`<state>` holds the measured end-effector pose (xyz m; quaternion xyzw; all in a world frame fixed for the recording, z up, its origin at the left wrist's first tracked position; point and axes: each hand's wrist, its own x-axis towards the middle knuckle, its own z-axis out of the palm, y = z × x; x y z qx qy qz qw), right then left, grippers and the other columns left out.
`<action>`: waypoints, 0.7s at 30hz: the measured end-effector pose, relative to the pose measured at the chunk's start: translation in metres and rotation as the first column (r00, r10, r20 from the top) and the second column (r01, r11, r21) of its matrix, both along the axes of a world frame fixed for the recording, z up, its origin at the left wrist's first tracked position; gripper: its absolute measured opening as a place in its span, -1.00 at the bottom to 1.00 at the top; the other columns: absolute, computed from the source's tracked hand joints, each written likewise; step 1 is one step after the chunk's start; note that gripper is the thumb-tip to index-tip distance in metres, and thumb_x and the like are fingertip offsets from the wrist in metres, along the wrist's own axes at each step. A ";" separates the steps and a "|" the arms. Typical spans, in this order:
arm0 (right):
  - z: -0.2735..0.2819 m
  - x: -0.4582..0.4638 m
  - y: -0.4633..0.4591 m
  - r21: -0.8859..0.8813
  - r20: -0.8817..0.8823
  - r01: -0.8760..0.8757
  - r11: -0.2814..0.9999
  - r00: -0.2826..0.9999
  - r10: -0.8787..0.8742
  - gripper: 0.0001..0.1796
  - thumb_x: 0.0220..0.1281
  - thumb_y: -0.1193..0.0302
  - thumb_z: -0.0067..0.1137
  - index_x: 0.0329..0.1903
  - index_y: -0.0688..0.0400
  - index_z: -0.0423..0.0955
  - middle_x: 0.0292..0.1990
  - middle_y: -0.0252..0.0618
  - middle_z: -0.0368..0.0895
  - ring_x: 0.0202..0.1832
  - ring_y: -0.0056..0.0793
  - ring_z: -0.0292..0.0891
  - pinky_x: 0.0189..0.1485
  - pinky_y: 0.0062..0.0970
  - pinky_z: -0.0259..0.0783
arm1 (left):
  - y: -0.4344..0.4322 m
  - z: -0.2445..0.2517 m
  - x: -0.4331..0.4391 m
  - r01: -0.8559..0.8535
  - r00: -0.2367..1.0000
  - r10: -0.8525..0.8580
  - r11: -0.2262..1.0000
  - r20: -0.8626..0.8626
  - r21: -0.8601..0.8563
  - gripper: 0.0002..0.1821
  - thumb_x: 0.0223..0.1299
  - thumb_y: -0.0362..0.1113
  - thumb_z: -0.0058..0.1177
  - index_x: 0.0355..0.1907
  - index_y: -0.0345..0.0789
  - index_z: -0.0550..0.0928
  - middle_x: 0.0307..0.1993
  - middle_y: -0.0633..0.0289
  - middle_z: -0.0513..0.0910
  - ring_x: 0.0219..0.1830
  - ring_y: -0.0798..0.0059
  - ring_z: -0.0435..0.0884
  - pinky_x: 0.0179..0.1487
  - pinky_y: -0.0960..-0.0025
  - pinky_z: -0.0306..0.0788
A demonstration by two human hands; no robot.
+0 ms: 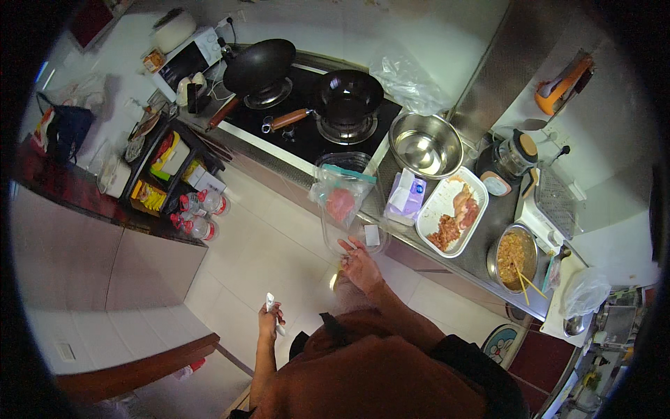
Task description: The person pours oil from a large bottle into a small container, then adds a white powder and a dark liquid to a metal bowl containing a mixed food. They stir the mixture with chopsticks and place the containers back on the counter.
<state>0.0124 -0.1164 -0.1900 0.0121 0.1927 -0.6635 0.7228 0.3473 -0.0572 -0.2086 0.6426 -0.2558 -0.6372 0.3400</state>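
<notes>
My left hand (271, 318) is low over the floor, closed around a thin white object (270, 301), perhaps a folded tissue. At the counter's front edge, my right hand (361, 266) has its fingers at the near rim of a clear plastic container (327, 230), which juts past that edge. A clear zip bag (349, 177) with a teal seal lies on the container, with a lump of red meat (340, 204) showing through. Right of it are a purple tissue pack (411, 201) and a white tray (425, 214) with raw meat (463, 209) and minced meat (445, 233).
Behind are two dark woks (259, 68) (349, 97) on a gas hob (309, 144). An empty steel bowl (426, 144) stands beside it. Farther right are a glass-jar blender (515, 157) and a metal bowl (492, 262) of yellowish mixture with chopsticks (523, 285). Plastic bottles (201, 228) stand left.
</notes>
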 end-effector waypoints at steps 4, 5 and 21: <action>-0.017 0.009 -0.017 -0.049 -0.002 0.024 0.999 1.000 -0.024 -0.51 0.42 0.33 0.04 0.36 -0.05 0.28 0.33 -0.07 0.35 0.02 -0.38 0.45 0.12 -0.38 0.40 | -0.046 0.002 0.014 0.058 0.997 -0.060 0.998 0.050 0.034 -0.88 0.35 -0.33 -0.04 -0.18 -0.32 0.53 -0.58 0.31 0.46 -0.62 0.58 0.41 -0.61 0.45 0.40; -0.018 0.012 -0.020 -0.016 -0.012 0.037 0.999 0.999 -0.037 -0.50 0.42 0.31 0.06 0.36 -0.05 0.28 0.33 -0.08 0.35 0.04 -0.38 0.45 0.14 -0.38 0.39 | -0.059 0.003 0.014 0.080 0.994 -0.082 0.996 0.067 0.043 -0.88 0.35 -0.33 -0.03 -0.18 -0.33 0.53 -0.58 0.31 0.46 -0.62 0.58 0.41 -0.61 0.45 0.40; -0.054 0.060 -0.086 0.263 0.243 0.098 0.960 0.956 -0.164 -0.75 0.42 0.31 0.07 0.01 0.16 0.55 0.09 -0.09 0.60 0.19 -0.29 0.47 0.32 -0.35 0.38 | -0.222 0.034 -0.071 0.530 0.842 -0.529 0.848 0.107 0.028 -0.83 0.34 -0.22 0.07 -0.19 -0.29 0.55 -0.57 0.29 0.52 -0.66 0.60 0.45 -0.62 0.46 0.36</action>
